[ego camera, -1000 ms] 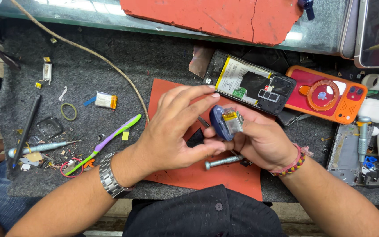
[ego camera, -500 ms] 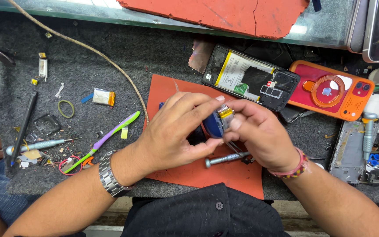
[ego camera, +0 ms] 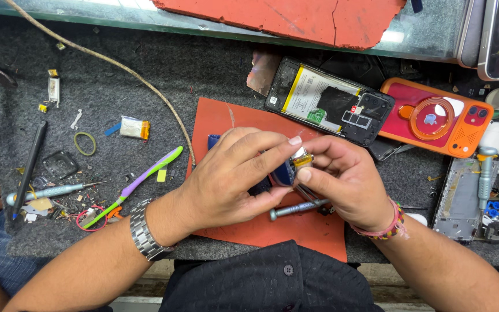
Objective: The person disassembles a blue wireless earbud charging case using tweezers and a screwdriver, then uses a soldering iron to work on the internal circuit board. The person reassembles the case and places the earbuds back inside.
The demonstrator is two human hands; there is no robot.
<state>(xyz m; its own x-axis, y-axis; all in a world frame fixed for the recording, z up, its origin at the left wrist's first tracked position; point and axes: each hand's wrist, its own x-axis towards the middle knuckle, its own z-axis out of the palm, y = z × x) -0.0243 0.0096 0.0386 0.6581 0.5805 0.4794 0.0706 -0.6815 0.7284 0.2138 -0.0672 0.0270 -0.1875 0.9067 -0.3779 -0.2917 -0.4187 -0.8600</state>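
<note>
Over the orange mat (ego camera: 226, 124) near the table's front edge, both hands had drawn closer together: left hand (ego camera: 235, 176) and right hand (ego camera: 347, 182) fingers closed around the small blue device (ego camera: 287, 171), now mostly hidden.

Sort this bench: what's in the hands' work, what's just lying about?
In hand:
- left hand and right hand both grip the small blue device with a yellow-wrapped part
- grey metal screwdriver under them on the orange mat

Lying about:
- opened black phone
- orange-cased phone
- purple-green plastic pry tool
- green rubber ring
</note>
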